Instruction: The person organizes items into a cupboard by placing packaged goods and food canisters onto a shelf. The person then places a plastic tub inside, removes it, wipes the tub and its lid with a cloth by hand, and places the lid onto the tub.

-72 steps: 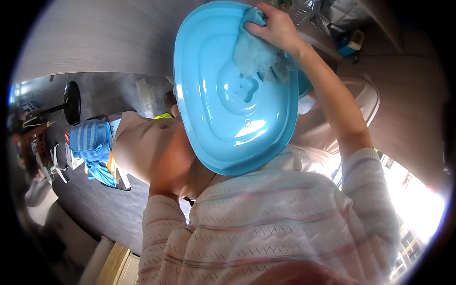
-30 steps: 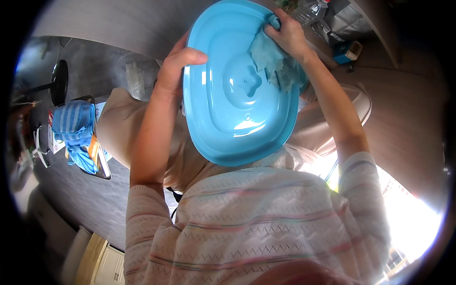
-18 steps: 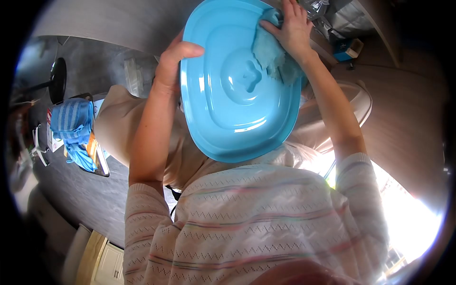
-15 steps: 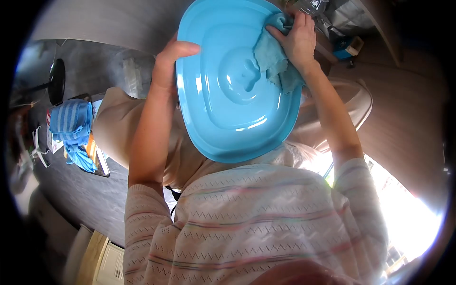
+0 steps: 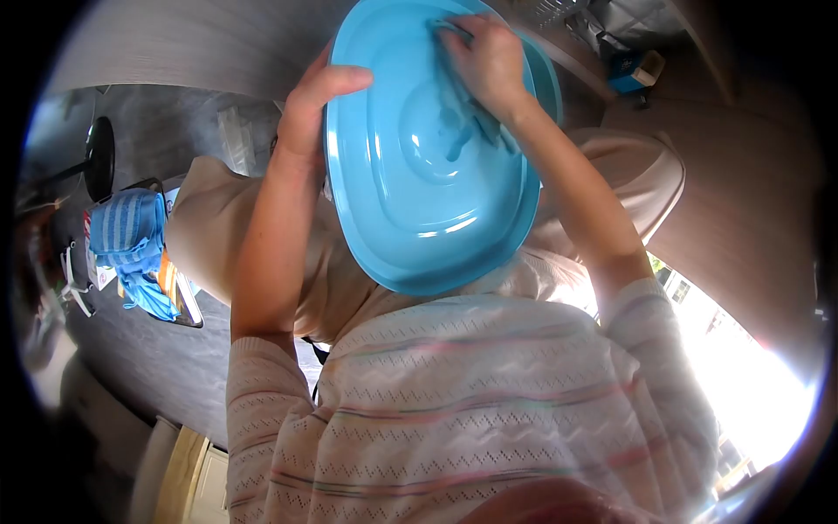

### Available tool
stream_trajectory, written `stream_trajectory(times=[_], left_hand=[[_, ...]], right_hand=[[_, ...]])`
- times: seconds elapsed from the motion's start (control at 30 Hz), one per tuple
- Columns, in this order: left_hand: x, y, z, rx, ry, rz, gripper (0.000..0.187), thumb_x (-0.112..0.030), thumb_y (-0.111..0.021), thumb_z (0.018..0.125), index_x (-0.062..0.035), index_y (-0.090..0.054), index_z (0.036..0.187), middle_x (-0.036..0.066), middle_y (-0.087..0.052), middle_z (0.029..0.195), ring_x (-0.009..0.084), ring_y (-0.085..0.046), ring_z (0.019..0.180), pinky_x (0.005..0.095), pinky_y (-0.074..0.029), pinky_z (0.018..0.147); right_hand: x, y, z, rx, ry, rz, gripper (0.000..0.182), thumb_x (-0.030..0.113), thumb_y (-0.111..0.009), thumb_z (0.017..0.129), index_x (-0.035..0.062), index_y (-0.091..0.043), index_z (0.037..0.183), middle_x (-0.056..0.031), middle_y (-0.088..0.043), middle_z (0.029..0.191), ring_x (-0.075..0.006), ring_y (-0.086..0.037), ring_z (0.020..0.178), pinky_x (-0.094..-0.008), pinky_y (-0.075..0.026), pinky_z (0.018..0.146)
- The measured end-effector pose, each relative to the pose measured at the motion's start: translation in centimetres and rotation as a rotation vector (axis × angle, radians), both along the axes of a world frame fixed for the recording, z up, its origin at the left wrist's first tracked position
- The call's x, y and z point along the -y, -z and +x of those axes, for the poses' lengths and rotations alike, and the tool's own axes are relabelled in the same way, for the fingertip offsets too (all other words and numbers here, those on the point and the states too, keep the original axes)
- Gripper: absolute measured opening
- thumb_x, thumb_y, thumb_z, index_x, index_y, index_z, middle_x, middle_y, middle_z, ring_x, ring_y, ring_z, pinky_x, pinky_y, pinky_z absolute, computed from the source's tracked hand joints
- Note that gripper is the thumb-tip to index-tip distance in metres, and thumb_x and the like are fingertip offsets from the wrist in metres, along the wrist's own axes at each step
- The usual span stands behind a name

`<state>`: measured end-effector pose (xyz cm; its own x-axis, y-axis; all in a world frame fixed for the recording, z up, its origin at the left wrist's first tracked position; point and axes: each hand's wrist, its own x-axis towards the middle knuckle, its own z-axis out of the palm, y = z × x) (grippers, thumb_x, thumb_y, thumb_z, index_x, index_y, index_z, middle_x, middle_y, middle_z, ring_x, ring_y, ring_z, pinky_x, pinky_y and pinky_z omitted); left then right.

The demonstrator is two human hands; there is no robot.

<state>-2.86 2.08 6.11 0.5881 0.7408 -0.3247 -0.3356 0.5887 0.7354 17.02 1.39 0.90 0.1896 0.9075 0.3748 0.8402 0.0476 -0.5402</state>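
A large, glossy light-blue plastic lid (image 5: 401,218) with rounded corners and a moulded hollow in its middle is held up over my lap. My left hand (image 5: 319,100) grips its left edge, thumb on the face and the other fingers hidden behind. On the upper right of the face, my right hand (image 5: 489,65) presses a bunched teal cloth (image 5: 467,96). The fingers of that hand are curled round the cloth, which trails down past the centre hollow. A further blue curved edge shows behind my right wrist.
At the left, blue striped cloths (image 5: 129,227) lie on a dark-edged tray (image 5: 194,307) beside my knee. A small blue box (image 5: 635,72) stands at the upper right near a wooden panel. Bright window light (image 5: 742,384) comes in at the right.
My right hand has moved left with the cloth, from the lid's right edge towards its upper middle. The left hand keeps its hold; the lid has tilted slightly.
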Motion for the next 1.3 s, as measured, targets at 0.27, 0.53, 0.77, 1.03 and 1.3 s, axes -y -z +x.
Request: stream_trajectory(times=[0.27,0.53,0.77,1.03,1.3], left_hand=[[0.2,0.2,0.1,0.011,-0.166,-0.208,0.046,-0.035,-0.057,0.077,-0.0007,-0.052,0.108,0.011,-0.058,0.096,0.0209,-0.056,0.085,0.0306,-0.045,0.076],[0.2,1.5,0.1,0.020,-0.105,-0.203,0.044,-0.035,-0.057,0.076,-0.0014,-0.055,0.105,0.010,-0.059,0.096,0.0204,-0.056,0.084,0.0309,-0.045,0.076],[0.5,1.5,-0.5,-0.179,-0.160,-0.179,0.046,-0.029,-0.055,0.074,0.0025,-0.053,0.107,0.015,-0.058,0.098,0.0238,-0.056,0.087,0.0334,-0.046,0.075],[-0.2,2.1,0.7,-0.049,-0.099,-0.240,0.042,-0.031,-0.052,0.079,0.0022,-0.055,0.105,0.015,-0.059,0.097,0.0230,-0.057,0.084,0.0329,-0.047,0.073],[-0.7,2.8,1.2,0.245,-0.052,-0.216,0.050,-0.039,-0.043,0.087,0.0008,-0.045,0.119,0.013,-0.054,0.113,0.0250,-0.053,0.100,0.0358,-0.043,0.087]], right_hand=[[7.2,-4.4,-8.4,-0.208,-0.546,0.054,0.027,0.004,-0.064,0.063,0.0025,-0.059,0.089,-0.0097,-0.053,0.082,-0.0281,-0.053,0.078,-0.0359,-0.046,0.069],[-0.3,0.3,-3.9,0.075,-0.393,0.011,0.035,0.013,-0.062,0.069,0.0034,-0.053,0.101,-0.0165,-0.053,0.095,-0.0331,-0.050,0.091,-0.0384,-0.043,0.077],[8.4,3.4,5.2,0.288,-0.325,-0.303,0.020,0.005,-0.058,0.069,0.0051,-0.052,0.088,-0.0139,-0.053,0.088,-0.0318,-0.053,0.085,-0.0378,-0.046,0.072],[15.5,-3.4,0.4,-0.088,-0.753,-0.788,0.018,0.009,-0.063,0.069,0.0047,-0.053,0.082,-0.0121,-0.055,0.087,-0.0313,-0.056,0.079,-0.0389,-0.047,0.068],[2.1,-3.2,-1.8,-0.602,-0.243,-0.152,0.028,0.019,-0.061,0.073,0.0033,-0.056,0.095,-0.0158,-0.057,0.088,-0.0355,-0.056,0.078,-0.0395,-0.048,0.068]])
